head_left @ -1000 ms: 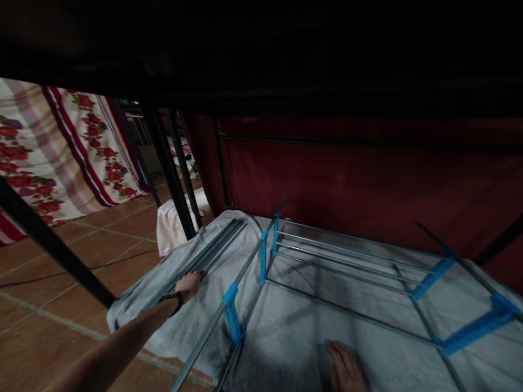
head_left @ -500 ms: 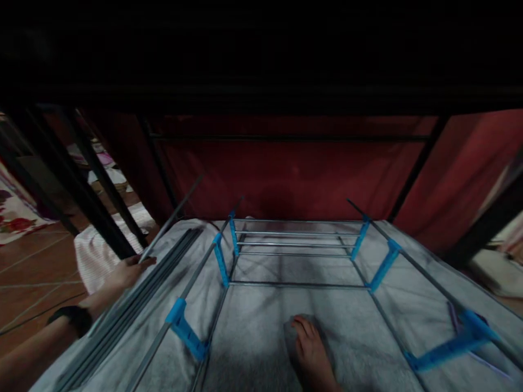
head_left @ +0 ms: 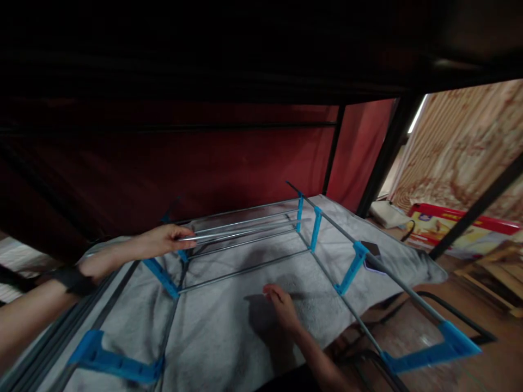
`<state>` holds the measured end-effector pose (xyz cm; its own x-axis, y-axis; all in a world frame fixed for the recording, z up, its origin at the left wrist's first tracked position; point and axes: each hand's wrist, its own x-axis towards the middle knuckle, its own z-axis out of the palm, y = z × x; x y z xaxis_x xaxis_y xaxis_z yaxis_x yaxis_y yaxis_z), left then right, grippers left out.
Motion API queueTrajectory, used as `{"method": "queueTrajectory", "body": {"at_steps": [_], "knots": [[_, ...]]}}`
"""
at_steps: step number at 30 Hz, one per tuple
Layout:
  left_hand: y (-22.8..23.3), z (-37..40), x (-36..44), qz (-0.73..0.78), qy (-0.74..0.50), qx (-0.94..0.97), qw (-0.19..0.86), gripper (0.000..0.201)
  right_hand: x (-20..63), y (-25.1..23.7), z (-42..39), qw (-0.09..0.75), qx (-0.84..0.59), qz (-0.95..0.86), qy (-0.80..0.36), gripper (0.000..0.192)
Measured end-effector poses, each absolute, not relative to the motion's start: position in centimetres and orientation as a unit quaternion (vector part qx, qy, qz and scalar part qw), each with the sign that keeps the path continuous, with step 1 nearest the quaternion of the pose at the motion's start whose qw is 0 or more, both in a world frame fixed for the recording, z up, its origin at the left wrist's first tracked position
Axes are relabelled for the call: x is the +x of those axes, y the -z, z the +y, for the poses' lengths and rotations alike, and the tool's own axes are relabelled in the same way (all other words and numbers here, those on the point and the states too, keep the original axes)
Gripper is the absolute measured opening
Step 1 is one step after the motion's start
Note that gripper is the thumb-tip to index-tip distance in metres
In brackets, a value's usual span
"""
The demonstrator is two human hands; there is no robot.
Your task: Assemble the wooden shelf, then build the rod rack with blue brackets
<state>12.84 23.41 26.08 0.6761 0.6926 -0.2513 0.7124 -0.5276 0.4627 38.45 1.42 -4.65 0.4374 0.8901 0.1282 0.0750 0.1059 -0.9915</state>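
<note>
Your left hand [head_left: 161,240] pinches a thin silver metal rod [head_left: 241,228]; right hand [head_left: 281,306] rests spread on grey cloth [head_left: 229,326]. Keep the rod level with the blue plastic connectors [head_left: 314,228].

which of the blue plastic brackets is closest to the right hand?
The one on the right-side pole, just right of the right hand. The near-right bracket lies lower in the frame, and the two behind sit farther back; the left-side ones are nearer the left hand.

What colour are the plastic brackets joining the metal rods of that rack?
Bright blue brackets, clearest in the head view, on the grey metal rods.
</note>
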Motion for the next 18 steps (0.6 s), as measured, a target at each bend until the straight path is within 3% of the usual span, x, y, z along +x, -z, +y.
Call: {"method": "queueTrajectory", "body": {"at_steps": [10, 14, 18], "knots": [[-19.7, 25.1, 20.4, 0.289, 0.182, 0.866, 0.366, 0.029, 42.9, 4.1, 0.6, 0.729, -0.539, -0.174, -0.384, 0.04], [-15.8, 24.7, 21.6, 0.27, 0.154, 0.873, 0.376, 0.022, 45.2, 3.1, 0.4, 0.769, -0.43, -0.134, -0.454, 0.042], [-10.9, 21.8, 21.2, 0.318, 0.071, 0.893, 0.311, 0.022, 47.1, 2.8, 0.2, 0.775, -0.379, -0.11, -0.494, 0.033]]}}
